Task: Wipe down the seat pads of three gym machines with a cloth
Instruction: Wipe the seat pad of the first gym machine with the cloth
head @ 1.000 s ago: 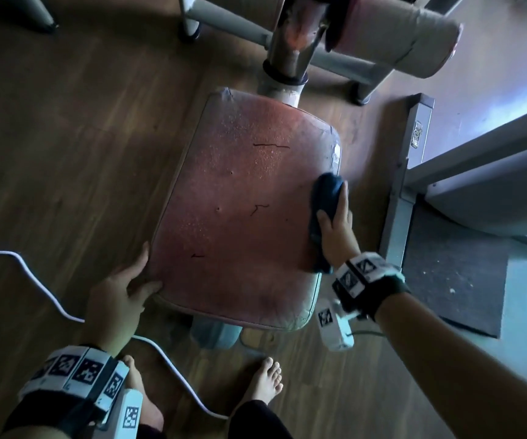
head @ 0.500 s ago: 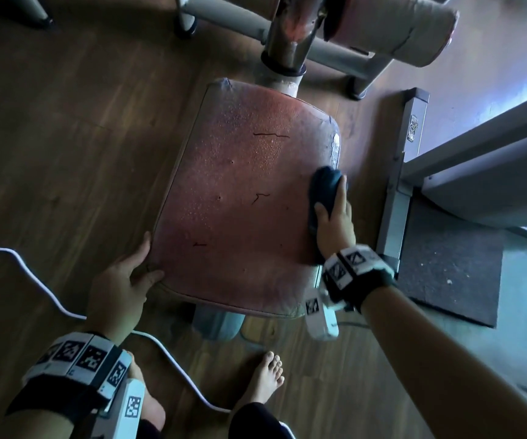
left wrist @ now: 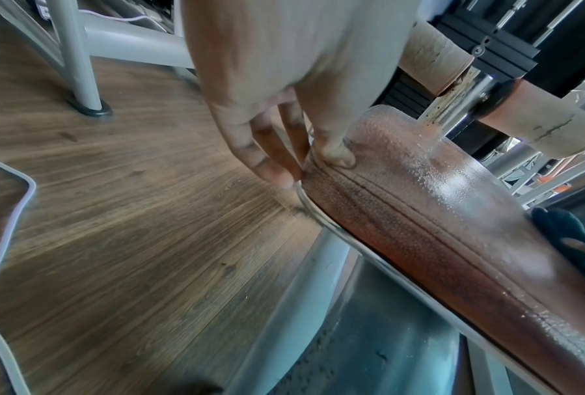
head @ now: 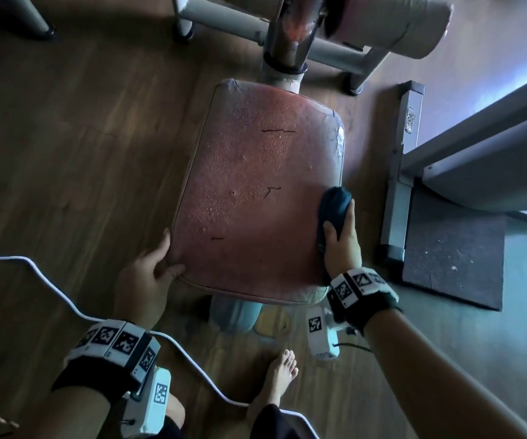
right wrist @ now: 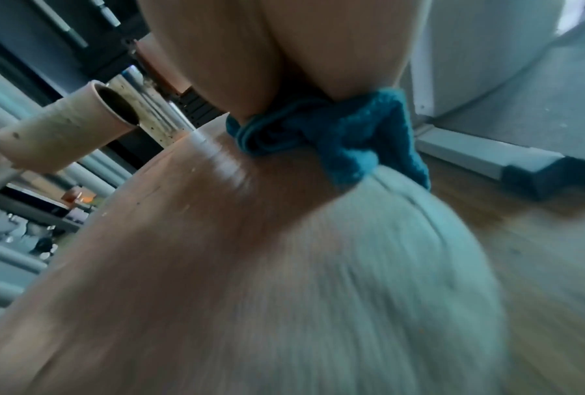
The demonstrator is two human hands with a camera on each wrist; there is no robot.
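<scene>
The reddish-brown seat pad [head: 255,201] is cracked and beaded with droplets on its left half. My right hand [head: 341,236] grips a bunched dark blue cloth [head: 333,207] and presses it on the pad's right edge, near the front. In the right wrist view the cloth [right wrist: 351,139] is squeezed under my right hand [right wrist: 284,66] against the pad [right wrist: 216,240]. My left hand [head: 164,261] holds the pad's near left corner. In the left wrist view my left hand [left wrist: 304,160] has its thumb on top of the pad [left wrist: 419,208] and its fingers down the side.
A white cable [head: 50,280] snakes over the wooden floor at the left. My bare foot [head: 282,372] stands in front of the seat. A roller pad [head: 398,23] and chrome post [head: 287,33] rise behind it. A grey frame [head: 401,172] and dark mat [head: 452,248] lie to the right.
My right hand has slid the cloth toward me along the pad's right edge. My left hand has kept its hold on the near left corner.
</scene>
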